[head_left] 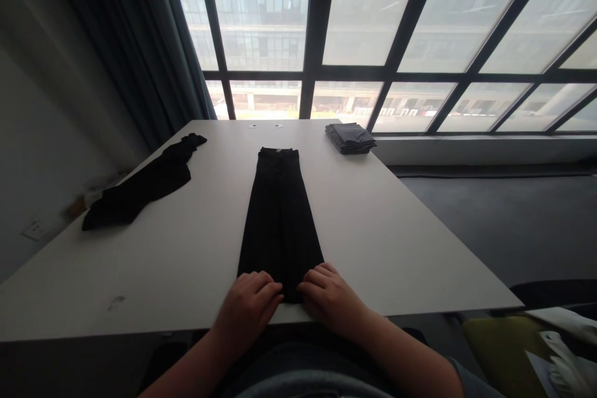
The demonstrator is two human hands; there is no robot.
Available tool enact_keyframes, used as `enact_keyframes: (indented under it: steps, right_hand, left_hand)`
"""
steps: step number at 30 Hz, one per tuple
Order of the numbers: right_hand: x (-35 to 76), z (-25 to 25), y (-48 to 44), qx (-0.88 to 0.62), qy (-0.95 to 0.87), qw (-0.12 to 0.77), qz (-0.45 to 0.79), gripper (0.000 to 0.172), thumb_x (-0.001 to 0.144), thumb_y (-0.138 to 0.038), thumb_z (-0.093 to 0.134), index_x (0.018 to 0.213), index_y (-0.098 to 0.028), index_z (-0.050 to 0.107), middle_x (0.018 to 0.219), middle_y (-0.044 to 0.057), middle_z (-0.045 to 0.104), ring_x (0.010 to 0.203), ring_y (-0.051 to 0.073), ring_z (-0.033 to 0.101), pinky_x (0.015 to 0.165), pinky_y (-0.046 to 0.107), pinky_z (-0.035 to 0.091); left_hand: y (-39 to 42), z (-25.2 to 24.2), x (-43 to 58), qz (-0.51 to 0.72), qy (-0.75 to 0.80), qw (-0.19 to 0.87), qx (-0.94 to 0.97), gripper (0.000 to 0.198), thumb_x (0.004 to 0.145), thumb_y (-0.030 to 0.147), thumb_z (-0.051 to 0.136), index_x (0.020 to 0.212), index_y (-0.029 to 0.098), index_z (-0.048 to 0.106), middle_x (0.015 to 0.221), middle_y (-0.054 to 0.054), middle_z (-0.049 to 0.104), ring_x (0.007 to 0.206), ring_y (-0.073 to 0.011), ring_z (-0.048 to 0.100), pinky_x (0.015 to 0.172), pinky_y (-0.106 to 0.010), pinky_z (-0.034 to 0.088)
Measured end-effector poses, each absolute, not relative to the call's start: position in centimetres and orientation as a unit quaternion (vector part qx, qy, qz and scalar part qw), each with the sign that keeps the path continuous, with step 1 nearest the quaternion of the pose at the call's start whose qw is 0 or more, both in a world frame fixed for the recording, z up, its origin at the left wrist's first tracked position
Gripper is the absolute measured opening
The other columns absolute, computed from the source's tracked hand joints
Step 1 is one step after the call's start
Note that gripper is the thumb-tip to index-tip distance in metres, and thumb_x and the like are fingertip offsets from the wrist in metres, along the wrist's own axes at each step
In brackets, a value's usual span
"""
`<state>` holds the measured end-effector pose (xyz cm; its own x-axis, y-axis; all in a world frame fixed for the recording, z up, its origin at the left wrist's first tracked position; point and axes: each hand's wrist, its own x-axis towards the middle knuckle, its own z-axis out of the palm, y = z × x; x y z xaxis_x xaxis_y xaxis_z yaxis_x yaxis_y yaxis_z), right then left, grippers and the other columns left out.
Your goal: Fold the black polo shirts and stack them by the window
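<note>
Now the left hand (247, 303) and right hand (333, 300) are pinching the near end of the black pants (280, 217), which are lying long and flat on the smooth white table (382, 249). A stripy, squarish clothes pile (351, 138) is sitting farther back.

the right sleeve (476, 380) is short and dark grey, hands (249, 301) bare.

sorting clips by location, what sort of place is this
Likely an office or similar workroom, though that is a guess: it has a large white table, big windows and a long dark curtain.
</note>
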<state>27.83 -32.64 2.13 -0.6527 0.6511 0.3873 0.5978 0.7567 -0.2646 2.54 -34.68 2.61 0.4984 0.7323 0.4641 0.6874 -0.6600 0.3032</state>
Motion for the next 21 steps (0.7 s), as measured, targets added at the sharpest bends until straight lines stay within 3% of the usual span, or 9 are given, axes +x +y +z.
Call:
enact_keyframes:
  steps: [2,6,9,13,17,21]
  right_hand:
    - [28.4,3.0,-32.7,-0.335,-0.919,0.185,0.092,0.015,0.098,-0.02,0.062,0.108,-0.021,0.074,0.095,0.004,0.066,0.086,0.018,0.056,0.086,0.034,0.041]
    - [29.6,4.8,-32.2,-0.311,-0.927,0.133,0.159,0.031,0.1,-0.036,0.066,0.127,-0.024,0.072,0.111,0.007,0.068,0.1,0.021,0.061,0.095,0.037,0.047]
    - [29.9,5.3,-30.6,-0.311,-0.926,0.14,0.159,0.036,0.103,-0.037,0.06,0.134,-0.022,0.071,0.13,0.011,0.066,0.121,0.025,0.06,0.108,0.042,0.048]
    - [28.1,5.1,-25.1,-0.347,-0.918,0.135,0.133,0.05,0.105,-0.035,0.053,0.152,-0.018,0.058,0.159,0.012,0.049,0.152,0.03,0.041,0.127,0.048,0.035]
    - [24.1,4.5,-15.6,-0.429,-0.892,0.083,0.12,0.068,0.106,-0.042,0.048,0.165,-0.01,0.038,0.171,0.015,0.028,0.162,0.033,0.022,0.133,0.051,0.024]
    - [20.8,3.6,-7.2,-0.496,-0.858,0.037,0.127,0.077,0.108,-0.049,0.043,0.168,-0.004,0.027,0.174,0.017,0.012,0.164,0.032,0.012,0.134,0.05,0.018]
  left_hand:
    - [-34.8,3.0,2.2,0.255,0.38,0.067,0.887,0.014,0.099,0.018,0.064,0.11,0.023,0.072,0.1,-0.004,0.071,0.088,-0.022,0.064,0.077,-0.036,0.048]
    - [-33.9,3.8,0.8,0.215,0.36,0.131,0.898,0.024,0.101,0.026,0.063,0.123,0.025,0.071,0.113,-0.005,0.074,0.098,-0.0217,0.068,0.086,-0.037,0.054]
    - [-32.6,3.4,0.0,0.196,0.403,0.113,0.887,0.034,0.105,0.031,0.055,0.136,0.024,0.067,0.132,-0.009,0.071,0.122,-0.0251,0.065,0.103,-0.041,0.053]
    - [-31.4,1.4,0.1,0.117,0.438,0.051,0.89,0.061,0.103,0.044,0.058,0.159,0.022,0.047,0.166,-0.011,0.045,0.153,-0.0328,0.041,0.122,-0.053,0.04]
    - [-31.4,0.4,0.6,0.073,0.433,0.04,0.897,0.07,0.103,0.049,0.056,0.166,0.027,0.035,0.173,-0.007,0.03,0.159,-0.032,0.031,0.128,-0.056,0.03]
    - [-32.0,1.3,0.4,0.058,0.421,0.062,0.903,0.075,0.102,0.048,0.058,0.168,0.029,0.029,0.174,-0.006,0.027,0.161,-0.0316,0.026,0.13,-0.057,0.026]
